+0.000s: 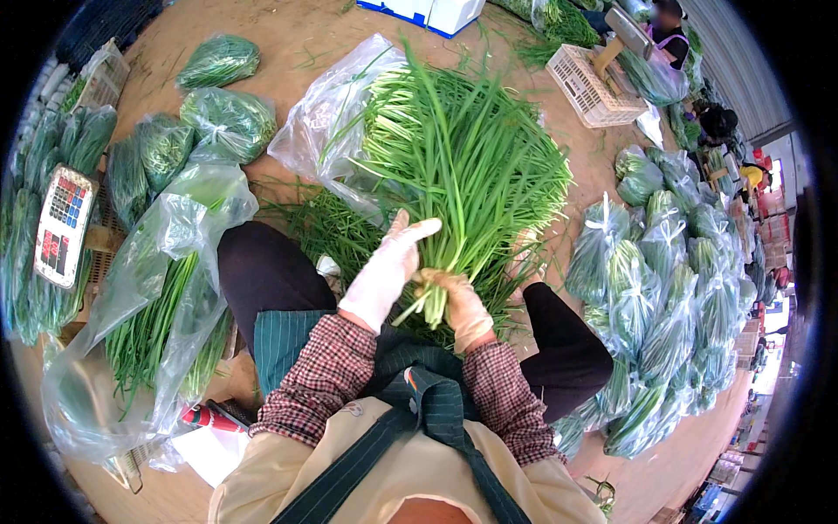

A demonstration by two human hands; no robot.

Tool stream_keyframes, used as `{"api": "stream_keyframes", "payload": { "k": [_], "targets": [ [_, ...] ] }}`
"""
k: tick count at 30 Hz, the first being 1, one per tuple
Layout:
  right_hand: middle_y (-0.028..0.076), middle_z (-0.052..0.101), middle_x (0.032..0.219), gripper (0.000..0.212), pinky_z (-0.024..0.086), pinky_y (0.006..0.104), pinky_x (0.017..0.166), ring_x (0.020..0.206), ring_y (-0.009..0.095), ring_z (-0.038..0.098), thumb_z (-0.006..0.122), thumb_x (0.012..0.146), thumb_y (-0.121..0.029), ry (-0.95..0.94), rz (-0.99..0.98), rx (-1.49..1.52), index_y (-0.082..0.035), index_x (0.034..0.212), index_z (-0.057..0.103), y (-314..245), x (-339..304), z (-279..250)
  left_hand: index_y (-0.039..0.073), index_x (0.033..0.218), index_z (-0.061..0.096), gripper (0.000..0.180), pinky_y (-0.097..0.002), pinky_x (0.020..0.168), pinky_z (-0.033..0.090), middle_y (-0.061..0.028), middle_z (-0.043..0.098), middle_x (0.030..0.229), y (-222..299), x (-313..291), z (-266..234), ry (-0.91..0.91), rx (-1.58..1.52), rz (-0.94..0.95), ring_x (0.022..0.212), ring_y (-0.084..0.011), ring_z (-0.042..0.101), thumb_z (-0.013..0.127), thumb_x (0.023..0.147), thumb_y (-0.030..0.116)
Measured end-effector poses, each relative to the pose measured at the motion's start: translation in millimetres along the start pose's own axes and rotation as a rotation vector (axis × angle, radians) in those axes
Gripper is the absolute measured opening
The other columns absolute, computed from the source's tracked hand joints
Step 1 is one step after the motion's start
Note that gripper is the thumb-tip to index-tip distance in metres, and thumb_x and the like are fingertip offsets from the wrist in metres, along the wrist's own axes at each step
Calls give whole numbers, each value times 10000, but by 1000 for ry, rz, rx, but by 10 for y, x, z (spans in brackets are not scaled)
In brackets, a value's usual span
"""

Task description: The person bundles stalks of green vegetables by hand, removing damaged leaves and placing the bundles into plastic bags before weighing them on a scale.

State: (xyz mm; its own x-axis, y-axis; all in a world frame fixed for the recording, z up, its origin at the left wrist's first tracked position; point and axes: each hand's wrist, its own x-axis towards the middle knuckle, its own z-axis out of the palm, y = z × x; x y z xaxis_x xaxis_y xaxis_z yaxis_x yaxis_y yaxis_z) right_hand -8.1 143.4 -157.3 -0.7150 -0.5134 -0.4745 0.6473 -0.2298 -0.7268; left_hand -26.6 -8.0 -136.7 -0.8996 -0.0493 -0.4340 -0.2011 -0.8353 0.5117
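Observation:
My right hand (458,306), in a pale glove, is closed around the pale stalk ends of a bunch of chives (449,192). The long green leaves of that bunch fan away from me. My left hand (388,266), in a white glove, lies against the left side of the bunch with fingers stretched out. Beyond both hands a big pile of chives (524,166) spreads out, partly on a clear plastic sheet (323,113). Loose chives (327,227) lie between my knees. Where the held leaves end and the pile begins is hard to tell.
At my left stand an open plastic bag (201,196) of chives and a scale display (65,225). Tied bags (231,122) lie farther off. Many filled bags (663,297) are heaped at right. A crate (594,87) with a scale stands far right, near a person (672,39).

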Motion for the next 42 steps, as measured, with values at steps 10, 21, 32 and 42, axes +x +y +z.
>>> {"api": "stream_keyframes", "payload": {
  "k": [10, 21, 32, 42],
  "targets": [
    [61, 553, 772, 600, 374, 233, 516, 567, 113, 469, 528, 868, -237, -192, -117, 350, 197, 1257, 386, -915, -414, 40, 15, 996, 673, 346, -313, 691, 537, -109, 698, 781, 457, -173, -497, -360, 983, -391, 698, -178, 671, 566, 918, 335],
    [197, 650, 1030, 557, 560, 333, 731, 849, 267, 672, 583, 901, -415, -99, 98, 6, 87, 1142, 547, -367, -423, 307, 115, 1471, 242, 682, -393, 953, 497, -208, 390, 1424, 43, -35, 303, -541, -162, 186, 1193, -320, 526, 368, 952, 540],
    [77, 592, 694, 95, 429, 295, 521, 569, 150, 522, 569, 902, -95, 403, -723, -913, -24, 879, 627, -698, -405, 495, 98, 1458, 267, 1012, -482, 974, 463, -217, 372, 1432, 188, -24, 74, -574, -264, 244, 1210, -342, 494, 490, 733, 767],
    [141, 629, 1047, 340, 487, 365, 875, 972, 282, 611, 668, 747, -42, 378, -678, -1355, -23, 1082, 612, -868, -763, 136, 141, 1480, 219, 1045, -493, 915, 496, -220, 383, 1425, 276, -199, 260, -599, -163, 193, 1151, -284, 556, 567, 706, 750]
  ]
}}
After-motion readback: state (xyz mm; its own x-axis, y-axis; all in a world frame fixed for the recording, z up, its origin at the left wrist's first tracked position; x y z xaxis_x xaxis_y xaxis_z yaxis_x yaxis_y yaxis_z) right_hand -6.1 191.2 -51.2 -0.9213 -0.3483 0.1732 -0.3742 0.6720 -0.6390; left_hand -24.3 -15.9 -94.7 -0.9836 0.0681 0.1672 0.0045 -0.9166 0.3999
